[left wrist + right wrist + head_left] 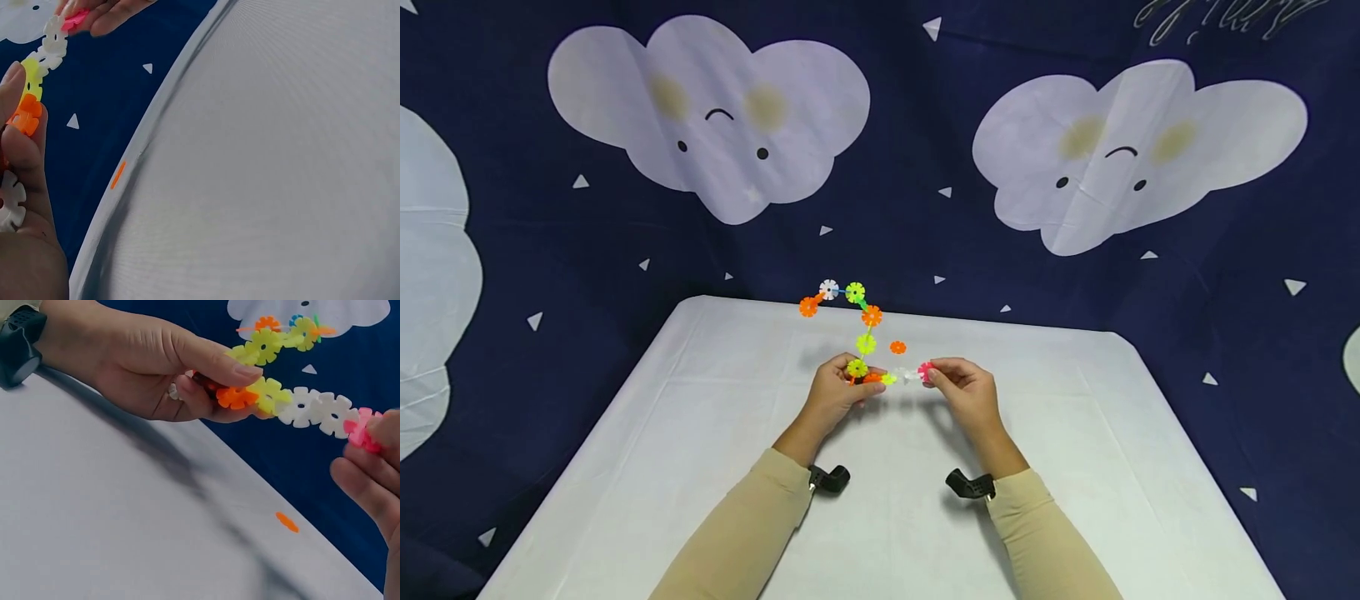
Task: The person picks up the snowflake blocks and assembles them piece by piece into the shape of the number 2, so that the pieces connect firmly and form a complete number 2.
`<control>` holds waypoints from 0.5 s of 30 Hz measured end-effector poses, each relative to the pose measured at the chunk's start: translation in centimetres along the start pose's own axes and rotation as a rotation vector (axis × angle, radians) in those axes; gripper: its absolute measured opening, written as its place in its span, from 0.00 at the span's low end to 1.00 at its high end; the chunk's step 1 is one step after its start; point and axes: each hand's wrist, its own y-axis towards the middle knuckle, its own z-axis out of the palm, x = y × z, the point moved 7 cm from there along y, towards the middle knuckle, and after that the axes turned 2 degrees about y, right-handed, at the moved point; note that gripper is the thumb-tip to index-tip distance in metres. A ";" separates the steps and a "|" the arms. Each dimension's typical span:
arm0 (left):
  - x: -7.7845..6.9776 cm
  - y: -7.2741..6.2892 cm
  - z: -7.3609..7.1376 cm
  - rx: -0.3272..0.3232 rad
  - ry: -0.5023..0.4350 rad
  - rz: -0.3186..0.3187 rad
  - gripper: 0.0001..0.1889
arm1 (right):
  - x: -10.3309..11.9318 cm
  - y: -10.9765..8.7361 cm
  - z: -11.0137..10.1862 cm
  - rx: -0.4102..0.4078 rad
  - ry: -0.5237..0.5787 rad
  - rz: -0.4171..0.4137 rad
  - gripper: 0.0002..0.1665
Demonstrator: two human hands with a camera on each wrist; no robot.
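Plastic snowflake discs, slotted together, form a bent chain (866, 343) above the white table. My left hand (835, 390) grips it near its middle, thumb over an orange disc (236, 397) beside a yellow one (270, 397). From there, yellow, orange, green, white and blue pieces curve up and away. Toward the right run white discs (301, 406) ending in a pink disc (364, 430). My right hand (967, 392) pinches that pink disc between thumb and fingers. Part of the chain is hidden inside the left hand; a white disc (11, 203) shows beneath its fingers.
A loose orange disc (898, 347) lies on the white table (895, 517) beyond my hands, toward the far edge. A dark blue cloth (910, 167) with white clouds hangs behind the table. Each wrist carries a black camera (830, 480).
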 end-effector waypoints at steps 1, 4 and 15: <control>0.0 0.0 0.0 0.000 0.001 0.005 0.18 | -0.1 0.1 0.0 0.011 0.005 0.001 0.12; 0.1 0.2 0.0 -0.011 -0.007 0.011 0.18 | -0.7 0.4 -0.6 0.008 0.003 0.031 0.16; 0.4 0.2 -0.2 -0.040 -0.017 -0.002 0.18 | -6.4 2.6 -0.6 0.131 -0.746 0.231 0.28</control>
